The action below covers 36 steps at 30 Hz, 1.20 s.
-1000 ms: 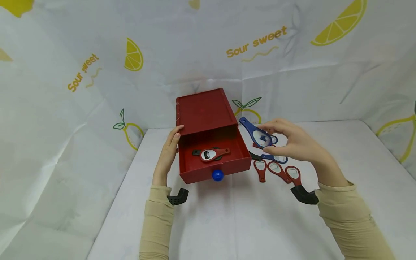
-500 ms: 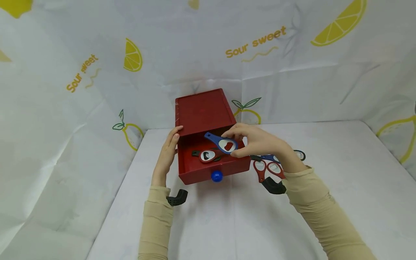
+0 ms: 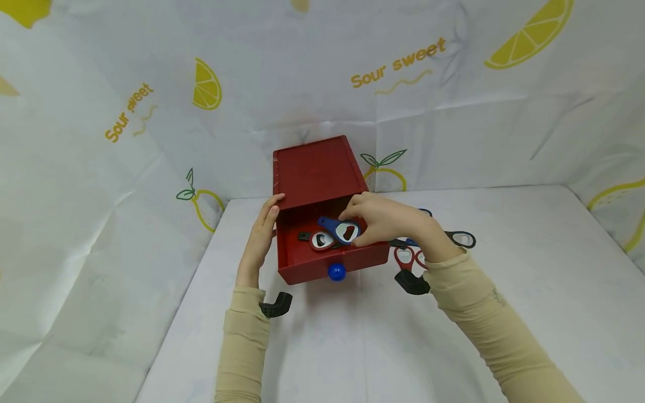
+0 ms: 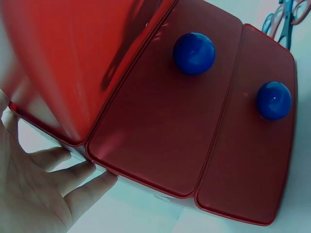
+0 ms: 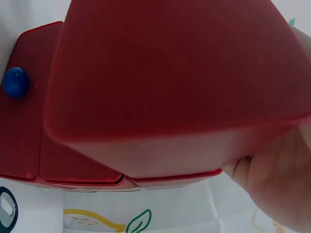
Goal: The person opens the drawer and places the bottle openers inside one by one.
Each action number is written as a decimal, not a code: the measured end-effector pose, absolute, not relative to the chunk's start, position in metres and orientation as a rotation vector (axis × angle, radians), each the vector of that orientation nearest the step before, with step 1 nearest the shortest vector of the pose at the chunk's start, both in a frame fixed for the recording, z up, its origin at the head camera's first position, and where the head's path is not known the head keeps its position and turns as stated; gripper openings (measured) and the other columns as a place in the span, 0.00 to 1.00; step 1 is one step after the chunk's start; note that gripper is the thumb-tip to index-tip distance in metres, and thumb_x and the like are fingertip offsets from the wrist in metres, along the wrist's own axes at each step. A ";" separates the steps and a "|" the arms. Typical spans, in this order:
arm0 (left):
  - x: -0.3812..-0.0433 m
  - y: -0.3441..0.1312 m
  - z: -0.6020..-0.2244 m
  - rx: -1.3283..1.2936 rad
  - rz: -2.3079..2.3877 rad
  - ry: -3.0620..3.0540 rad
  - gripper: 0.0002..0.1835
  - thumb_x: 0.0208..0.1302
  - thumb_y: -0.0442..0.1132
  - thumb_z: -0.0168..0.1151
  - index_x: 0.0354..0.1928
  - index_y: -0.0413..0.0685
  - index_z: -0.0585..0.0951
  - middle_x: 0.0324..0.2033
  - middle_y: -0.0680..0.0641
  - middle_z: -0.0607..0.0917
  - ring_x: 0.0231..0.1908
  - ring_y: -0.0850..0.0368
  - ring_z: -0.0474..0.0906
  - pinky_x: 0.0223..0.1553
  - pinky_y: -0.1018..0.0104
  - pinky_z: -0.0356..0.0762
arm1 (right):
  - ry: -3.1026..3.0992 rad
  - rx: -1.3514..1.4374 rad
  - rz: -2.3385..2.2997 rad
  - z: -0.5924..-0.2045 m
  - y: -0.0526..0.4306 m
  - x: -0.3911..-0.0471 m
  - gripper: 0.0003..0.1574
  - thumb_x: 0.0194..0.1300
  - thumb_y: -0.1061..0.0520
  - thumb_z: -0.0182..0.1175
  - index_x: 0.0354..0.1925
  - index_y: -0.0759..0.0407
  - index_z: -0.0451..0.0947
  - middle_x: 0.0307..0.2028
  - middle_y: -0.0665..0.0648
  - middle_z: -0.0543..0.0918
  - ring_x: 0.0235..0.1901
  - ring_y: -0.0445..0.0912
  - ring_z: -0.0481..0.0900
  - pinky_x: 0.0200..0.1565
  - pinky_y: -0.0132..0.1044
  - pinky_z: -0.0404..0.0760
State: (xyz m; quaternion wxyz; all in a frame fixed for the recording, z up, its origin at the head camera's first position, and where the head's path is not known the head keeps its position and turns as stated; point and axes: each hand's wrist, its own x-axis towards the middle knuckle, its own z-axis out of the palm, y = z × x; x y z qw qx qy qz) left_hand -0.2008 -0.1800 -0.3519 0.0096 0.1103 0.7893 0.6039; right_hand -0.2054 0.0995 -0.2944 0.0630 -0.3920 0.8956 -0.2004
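Observation:
A small red drawer cabinet [image 3: 319,173] stands on the white-covered table with its top drawer [image 3: 307,274] pulled out. My left hand [image 3: 259,238] rests along the cabinet's left side, fingers extended; the left wrist view has that hand [image 4: 53,179] spread against the side wall. Low inside the drawer, my right hand [image 3: 385,218] pinches a blue bottle opener [image 3: 330,225] between thumb and fingers. Beneath and left of it lies a red bottle opener [image 3: 321,240] across a black one [image 3: 304,236]. The drawer's wall hides most of the right hand [image 5: 272,184] in the right wrist view.
Right of the drawer, more bottle openers lie on the table, including a red one [image 3: 404,257] and a black one [image 3: 462,239]; the right forearm covers others. A blue knob [image 3: 336,272] sticks out from the drawer front. Closed drawers [image 4: 155,111] sit below. A lemon-print cloth [image 3: 302,84] hangs behind.
My right hand has carried the blue bottle opener leftward from above the table at the right, over the drawer, then lowered it inside. The left hand has stayed at the cabinet's side.

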 end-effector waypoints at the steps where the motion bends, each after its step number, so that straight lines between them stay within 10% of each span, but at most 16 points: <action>1: -0.201 -0.180 -0.352 0.342 1.886 2.465 0.22 0.74 0.50 0.37 0.67 0.61 0.61 0.69 0.49 0.57 0.67 0.49 0.57 0.61 0.41 0.60 | 2.713 -1.189 -0.573 -0.294 0.098 -0.205 0.29 0.50 0.52 0.66 0.52 0.57 0.78 0.49 0.55 0.77 0.49 0.48 0.71 0.48 0.42 0.74; 36: -0.202 -0.178 -0.352 0.329 1.893 2.461 0.23 0.74 0.50 0.37 0.68 0.60 0.60 0.69 0.48 0.57 0.67 0.48 0.56 0.62 0.40 0.59 | 2.859 -1.202 -0.556 -0.308 0.090 -0.207 0.25 0.57 0.47 0.65 0.51 0.53 0.76 0.49 0.53 0.80 0.53 0.50 0.73 0.60 0.52 0.62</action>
